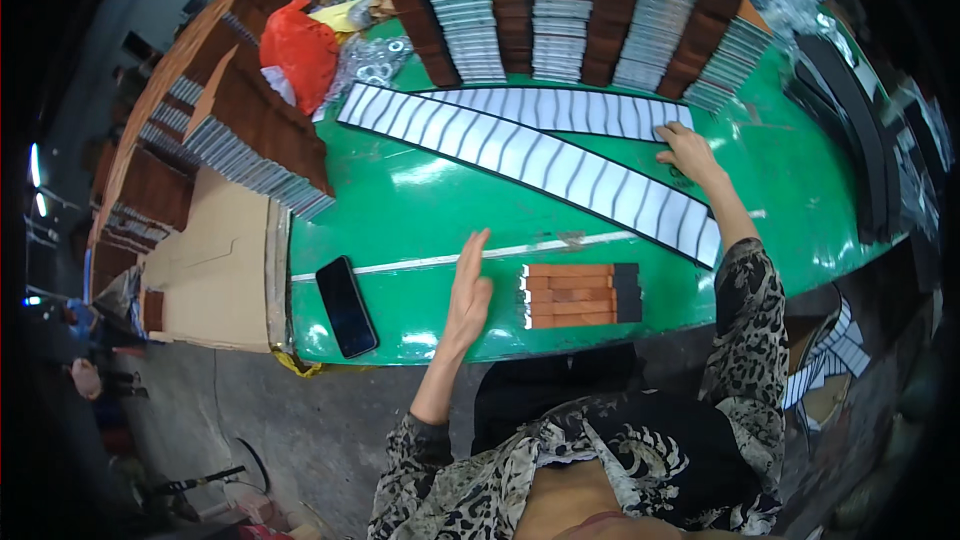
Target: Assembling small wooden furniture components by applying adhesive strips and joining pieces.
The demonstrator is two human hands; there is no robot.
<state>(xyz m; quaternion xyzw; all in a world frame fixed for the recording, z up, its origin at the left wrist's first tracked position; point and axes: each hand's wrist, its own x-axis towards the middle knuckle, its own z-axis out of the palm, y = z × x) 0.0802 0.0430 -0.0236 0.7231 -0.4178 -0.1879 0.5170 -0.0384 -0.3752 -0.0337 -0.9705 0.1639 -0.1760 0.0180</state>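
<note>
Black-backed strip of white curved stickers, likely light and floppy, is being pinned by the flat-open right hand; left hand is being held open, empty.

Non-task items, head view:
- Phone, black, screen dark, flat on green tabletop, just left of the left-hand fingers, near the front edge.
- Red bag, far corner, well beyond and left of the fingers; small heap of metal rings beside it.
- Stacked brown-and-silver rows along the back, beyond the right-hand fingers.
- More such stacks at left, on the tabletop's left end.
- Cardboard sheet left of the phone.
- Black curved strips well right of the right-hand fingers.
- Grey concrete floor below the tabletop edge.
</note>
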